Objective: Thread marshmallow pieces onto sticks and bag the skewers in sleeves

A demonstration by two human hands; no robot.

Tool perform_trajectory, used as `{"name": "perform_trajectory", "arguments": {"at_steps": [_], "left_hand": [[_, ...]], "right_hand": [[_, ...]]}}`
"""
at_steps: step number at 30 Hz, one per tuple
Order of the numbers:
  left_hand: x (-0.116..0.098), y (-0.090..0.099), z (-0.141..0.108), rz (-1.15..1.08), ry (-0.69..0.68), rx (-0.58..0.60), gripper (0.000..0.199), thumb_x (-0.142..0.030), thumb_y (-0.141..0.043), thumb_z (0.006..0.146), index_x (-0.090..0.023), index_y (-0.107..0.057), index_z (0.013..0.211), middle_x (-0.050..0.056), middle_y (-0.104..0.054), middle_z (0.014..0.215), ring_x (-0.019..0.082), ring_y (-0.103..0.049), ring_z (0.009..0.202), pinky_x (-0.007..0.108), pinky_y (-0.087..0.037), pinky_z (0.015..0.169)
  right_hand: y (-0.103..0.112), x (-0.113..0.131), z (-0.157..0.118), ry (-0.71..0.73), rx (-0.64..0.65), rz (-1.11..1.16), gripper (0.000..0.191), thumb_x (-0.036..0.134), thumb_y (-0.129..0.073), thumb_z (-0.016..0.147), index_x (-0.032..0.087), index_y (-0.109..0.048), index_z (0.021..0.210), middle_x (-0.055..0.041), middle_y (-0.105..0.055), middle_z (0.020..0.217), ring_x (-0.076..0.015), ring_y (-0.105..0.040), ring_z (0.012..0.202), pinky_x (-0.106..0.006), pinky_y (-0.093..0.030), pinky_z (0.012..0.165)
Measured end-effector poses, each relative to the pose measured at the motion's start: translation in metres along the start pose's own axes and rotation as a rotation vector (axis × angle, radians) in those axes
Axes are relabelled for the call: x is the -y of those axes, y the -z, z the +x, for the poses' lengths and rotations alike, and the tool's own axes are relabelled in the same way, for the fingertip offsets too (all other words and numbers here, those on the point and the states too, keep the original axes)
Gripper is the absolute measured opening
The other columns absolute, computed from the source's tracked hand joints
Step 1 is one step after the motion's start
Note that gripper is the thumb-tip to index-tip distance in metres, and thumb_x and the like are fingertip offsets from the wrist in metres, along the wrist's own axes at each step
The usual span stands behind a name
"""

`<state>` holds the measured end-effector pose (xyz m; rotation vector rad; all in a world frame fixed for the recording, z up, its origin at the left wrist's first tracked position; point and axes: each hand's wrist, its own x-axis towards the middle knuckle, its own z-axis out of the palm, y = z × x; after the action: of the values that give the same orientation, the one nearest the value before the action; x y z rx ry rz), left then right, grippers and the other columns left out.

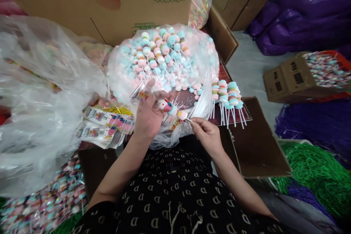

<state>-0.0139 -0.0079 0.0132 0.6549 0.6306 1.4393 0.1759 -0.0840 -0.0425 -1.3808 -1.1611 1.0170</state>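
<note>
Marshmallow skewer [173, 110] sits between both hands [210, 136], before HONGYUDA carton [137, 3].

Floor [244, 60]: grey, dimly lit, partly covered by boxes.
Red tabletop [224, 70]: backed by a large printed carton [139, 5].
Upper right: filled by shiny purple plastic [304, 14].
Lower right: green strands [320, 175] heaped.

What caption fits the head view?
Left hand at a printed wrapper, right hand pinching the stick of a candy skewer, before more skewers in plastic.
</note>
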Motion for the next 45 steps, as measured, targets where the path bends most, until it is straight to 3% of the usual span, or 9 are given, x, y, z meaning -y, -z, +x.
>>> {"name": "perform_trajectory", "arguments": {"at_steps": [5,11,19,25,28,32,38,42,45], "left_hand": [[0.004,-0.001,0.005,-0.037,0.047,-0.038,0.035,-0.038,-0.08,0.092,-0.025,-0.074,0.124,-0.003,-0.073,0.077,0.017,-0.077,0.082,0.036,-0.064,0.091],[0.007,-0.004,0.002,-0.028,0.07,-0.03,0.023,-0.038,-0.076,0.098,-0.023,-0.073,0.115,-0.003,-0.067,0.072,0.016,-0.074,0.075,0.035,-0.063,0.086],[0.013,-0.004,-0.005,-0.01,0.116,0.037,0.055,-0.042,-0.088,0.087,-0.03,-0.067,0.136,-0.005,-0.064,0.07,0.017,-0.073,0.075,0.032,-0.059,0.072],[0.022,-0.005,-0.011,0.065,0.116,0.065,0.031,-0.047,-0.09,0.084,-0.025,-0.072,0.096,-0.004,-0.064,0.072,0.016,-0.072,0.077,0.031,-0.056,0.072],[0.03,-0.004,-0.014,0.116,0.13,0.094,0.035,-0.05,-0.089,0.084,-0.022,-0.067,0.079,-0.002,-0.065,0.072,0.015,-0.069,0.073,0.03,-0.055,0.068],[0.031,0.003,-0.014,0.159,0.174,0.135,0.034,-0.052,-0.09,0.082,-0.023,-0.073,0.089,0.0,-0.072,0.077,0.013,-0.064,0.064,0.029,-0.054,0.062],[0.012,0.005,-0.007,0.085,0.13,0.141,0.069,-0.057,-0.092,0.077,-0.032,-0.068,0.136,0.006,-0.081,0.111,0.023,-0.079,0.102,0.036,-0.062,0.088],[0.006,-0.001,-0.002,0.079,0.056,0.087,0.044,-0.057,-0.082,0.086,-0.026,-0.073,0.115,0.002,-0.079,0.088,0.022,-0.08,0.096,0.038,-0.063,0.089],[0.008,-0.007,-0.004,0.102,0.027,0.058,0.028,-0.049,-0.083,0.087,-0.025,-0.072,0.099,-0.001,-0.077,0.081,0.019,-0.078,0.087,0.035,-0.062,0.087]], "right_hand": [[-0.001,-0.006,-0.004,0.142,0.039,-0.122,0.018,0.032,-0.067,0.094,0.02,-0.081,0.095,0.0051,-0.056,0.054,-0.0109,-0.046,0.044,-0.026,-0.041,0.049],[0.002,-0.009,-0.005,0.153,0.15,-0.143,0.031,0.044,-0.062,0.102,0.02,-0.078,0.091,0.0044,-0.053,0.055,-0.0114,-0.046,0.048,-0.026,-0.04,0.051],[0.004,-0.005,-0.006,-0.214,0.466,0.153,0.059,0.075,-0.063,0.095,0.018,-0.072,0.085,0.0067,-0.047,0.05,-0.0084,-0.034,0.042,-0.024,-0.026,0.044],[-0.014,-0.009,-0.009,-0.28,0.338,0.267,0.06,0.077,-0.075,0.084,0.018,-0.076,0.09,0.0068,-0.052,0.048,-0.0085,-0.035,0.042,-0.023,-0.025,0.043],[-0.024,-0.009,-0.011,-0.279,0.342,0.297,0.058,0.074,-0.076,0.084,0.017,-0.079,0.096,0.0057,-0.056,0.051,-0.0075,-0.034,0.041,-0.023,-0.024,0.043],[-0.032,-0.013,-0.014,-0.288,0.326,0.368,0.057,0.07,-0.08,0.083,0.018,-0.08,0.104,0.0047,-0.061,0.054,-0.0072,-0.035,0.042,-0.023,-0.024,0.043],[-0.033,-0.016,-0.011,-0.275,0.221,0.374,0.054,0.066,-0.085,0.079,0.018,-0.081,0.105,0.0053,-0.06,0.052,-0.0075,-0.036,0.041,-0.023,-0.026,0.041],[-0.031,-0.013,-0.008,-0.176,0.175,0.287,0.045,0.059,-0.083,0.084,0.02,-0.083,0.106,0.005,-0.062,0.054,-0.0085,-0.04,0.042,-0.024,-0.035,0.042],[-0.029,-0.01,-0.008,-0.003,0.05,0.099,0.032,0.051,-0.078,0.089,0.023,-0.084,0.103,-0.0008,-0.074,0.069,-0.0146,-0.06,0.055,-0.029,-0.054,0.055]]}}
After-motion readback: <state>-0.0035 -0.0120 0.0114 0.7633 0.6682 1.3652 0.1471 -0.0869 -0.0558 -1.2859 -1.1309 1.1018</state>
